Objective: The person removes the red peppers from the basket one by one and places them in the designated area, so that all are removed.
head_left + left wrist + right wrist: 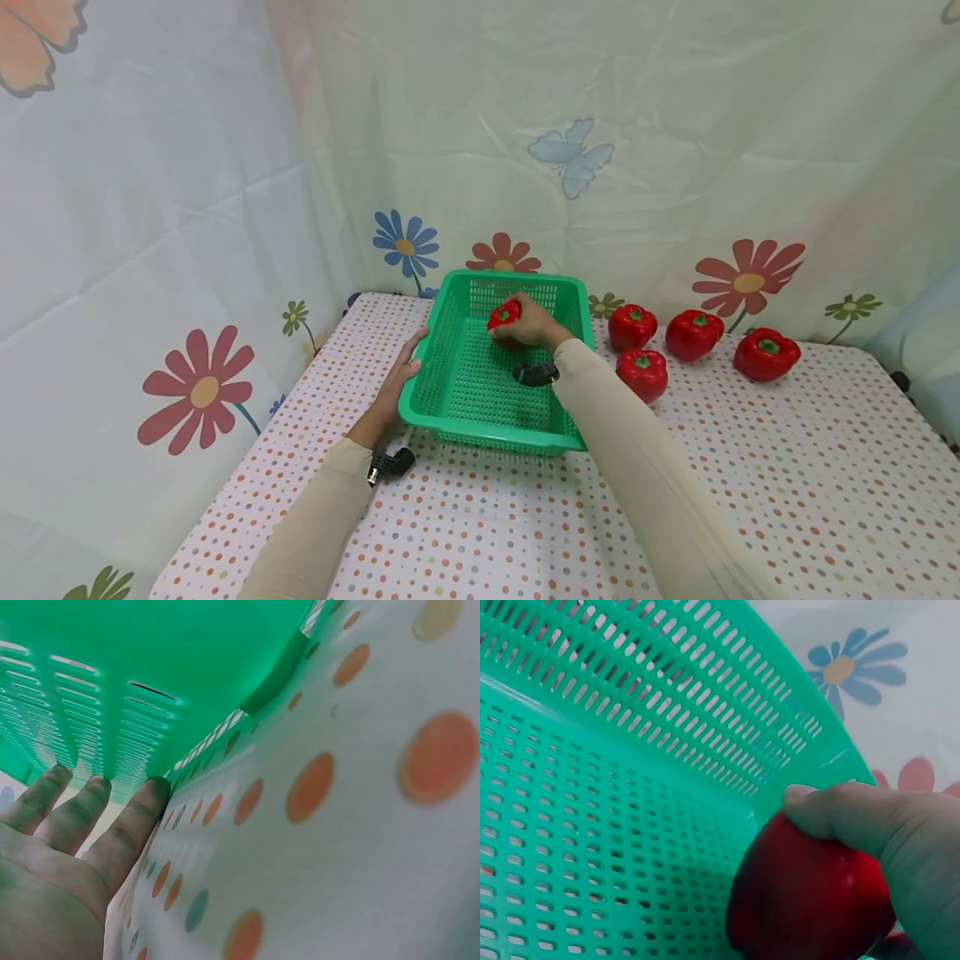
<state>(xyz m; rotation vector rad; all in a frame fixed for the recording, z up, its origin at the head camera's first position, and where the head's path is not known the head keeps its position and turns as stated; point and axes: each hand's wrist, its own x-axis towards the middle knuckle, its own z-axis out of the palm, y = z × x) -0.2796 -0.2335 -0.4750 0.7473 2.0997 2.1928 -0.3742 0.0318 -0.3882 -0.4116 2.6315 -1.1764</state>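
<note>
A green plastic basket (495, 437) with slotted walls stands on the dotted tablecloth. My right hand (531, 323) is inside it, gripping a red bell pepper (504, 314) near the far wall. In the right wrist view, the thumb (840, 814) lies over the glossy pepper (810, 892), with the basket floor (592, 855) beside it. Against the basket's left outer side rests my left hand (396, 383). The left wrist view shows its straight fingers (124, 836) touching the slotted wall (172, 667); the thumb is out of that view.
Right of the basket are several more red bell peppers: one (632, 327) close to its far right corner, one (642, 374) nearer me, one (693, 335) at the back and one (767, 354) farthest right. A flowered curtain (465, 167) hangs behind the table.
</note>
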